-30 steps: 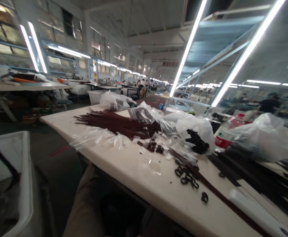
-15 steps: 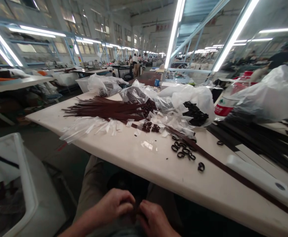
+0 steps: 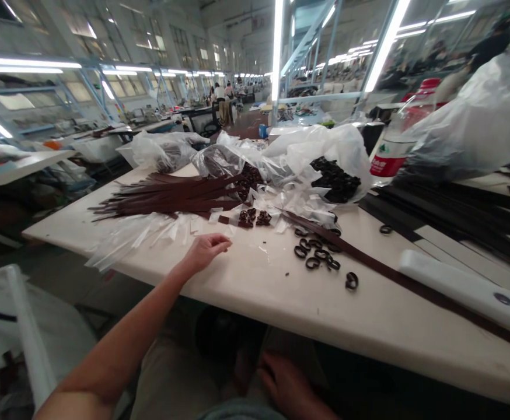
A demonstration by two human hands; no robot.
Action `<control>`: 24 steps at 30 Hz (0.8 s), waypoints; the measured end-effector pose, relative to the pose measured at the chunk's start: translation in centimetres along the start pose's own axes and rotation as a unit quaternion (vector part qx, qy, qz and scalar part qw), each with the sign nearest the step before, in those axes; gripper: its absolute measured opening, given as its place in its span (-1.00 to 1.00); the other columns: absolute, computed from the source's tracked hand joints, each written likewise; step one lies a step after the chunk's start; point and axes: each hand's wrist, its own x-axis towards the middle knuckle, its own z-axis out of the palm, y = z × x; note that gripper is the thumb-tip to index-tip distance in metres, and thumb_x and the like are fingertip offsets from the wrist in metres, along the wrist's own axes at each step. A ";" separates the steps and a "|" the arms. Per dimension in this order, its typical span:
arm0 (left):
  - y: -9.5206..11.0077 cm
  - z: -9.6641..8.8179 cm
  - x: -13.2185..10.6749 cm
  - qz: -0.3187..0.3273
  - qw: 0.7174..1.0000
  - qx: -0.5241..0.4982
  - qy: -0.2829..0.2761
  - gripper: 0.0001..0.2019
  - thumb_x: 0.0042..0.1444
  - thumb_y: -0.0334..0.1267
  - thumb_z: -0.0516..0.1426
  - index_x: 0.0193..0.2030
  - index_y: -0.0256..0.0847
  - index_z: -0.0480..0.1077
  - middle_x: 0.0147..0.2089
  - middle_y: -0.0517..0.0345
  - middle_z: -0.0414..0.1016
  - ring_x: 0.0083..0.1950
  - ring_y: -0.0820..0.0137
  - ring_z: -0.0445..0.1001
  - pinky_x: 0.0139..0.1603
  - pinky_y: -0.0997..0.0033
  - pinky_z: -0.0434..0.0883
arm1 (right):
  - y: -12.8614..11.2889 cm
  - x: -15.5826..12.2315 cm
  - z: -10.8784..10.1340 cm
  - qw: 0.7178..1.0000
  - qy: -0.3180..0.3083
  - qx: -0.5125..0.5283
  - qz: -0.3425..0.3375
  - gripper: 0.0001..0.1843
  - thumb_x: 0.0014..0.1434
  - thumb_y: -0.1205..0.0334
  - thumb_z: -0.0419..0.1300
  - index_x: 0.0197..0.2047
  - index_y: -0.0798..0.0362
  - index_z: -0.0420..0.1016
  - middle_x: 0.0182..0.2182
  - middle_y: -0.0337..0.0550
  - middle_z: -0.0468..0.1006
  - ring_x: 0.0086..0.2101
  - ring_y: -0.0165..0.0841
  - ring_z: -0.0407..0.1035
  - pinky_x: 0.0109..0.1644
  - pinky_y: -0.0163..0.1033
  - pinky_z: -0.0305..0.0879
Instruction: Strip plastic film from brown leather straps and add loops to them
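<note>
My left hand (image 3: 206, 252) is over the near part of the white table, its thumb and fingers pinched together. What lies between the fingertips, if anything, is too small to make out. Just beyond it are small dark-brown strap loops (image 3: 255, 217) and translucent plastic bags (image 3: 135, 236). A bundle of brown strips (image 3: 180, 195) lies farther back. Low in my lap, in shadow below the table edge, my right hand (image 3: 290, 382) is closed around the edge of a dim reddish-brown strip (image 3: 243, 370); much of this piece is lost in the dark.
Several black loops (image 3: 318, 254) lie on the table (image 3: 246, 291). A long brown strip (image 3: 381, 268) runs beside a white-handled tool (image 3: 460, 286). Bags of parts (image 3: 338, 175), a red-labelled bottle (image 3: 388, 154) and black strips (image 3: 465, 216) stand behind. A white bin (image 3: 21, 315) is at left.
My left hand has left my lap and moved up and forward over the table. My right hand stays low in the lap. The view has shifted slightly.
</note>
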 end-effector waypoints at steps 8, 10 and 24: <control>0.7 3.0 6.9 0.057 0.984 0.165 0.033 -0.84 0.05 -0.33 0.19 -0.25 -0.17 0.60 -0.23 0.08 0.58 -0.24 0.34 0.50 -0.10 0.36 0.41 | -0.2 0.2 -0.7 0.999 0.001 0.041 -0.003 -0.83 0.25 0.26 0.09 -0.20 0.05 0.51 -0.20 -0.08 0.61 -0.17 -0.25 0.46 -0.10 -0.28 0.23; 0.9 3.6 7.8 0.062 0.980 0.189 0.029 -0.81 0.01 -0.35 0.21 -0.23 -0.14 0.61 -0.21 0.09 0.56 -0.19 0.31 0.49 -0.07 0.36 0.40 | -0.1 0.2 -0.6 0.999 0.003 0.043 -0.002 -0.83 0.25 0.25 0.09 -0.19 0.05 0.50 -0.20 -0.07 0.61 -0.17 -0.25 0.46 -0.09 -0.27 0.23; 1.4 3.5 7.8 0.098 0.969 0.226 0.009 -0.79 0.13 -0.30 0.17 -0.14 -0.17 0.61 -0.17 0.05 0.57 -0.17 0.32 0.51 -0.06 0.38 0.39 | -0.3 0.5 -0.9 0.997 0.000 0.075 -0.001 -0.84 0.25 0.26 0.10 -0.19 0.04 0.50 -0.19 -0.08 0.60 -0.16 -0.25 0.45 -0.06 -0.24 0.23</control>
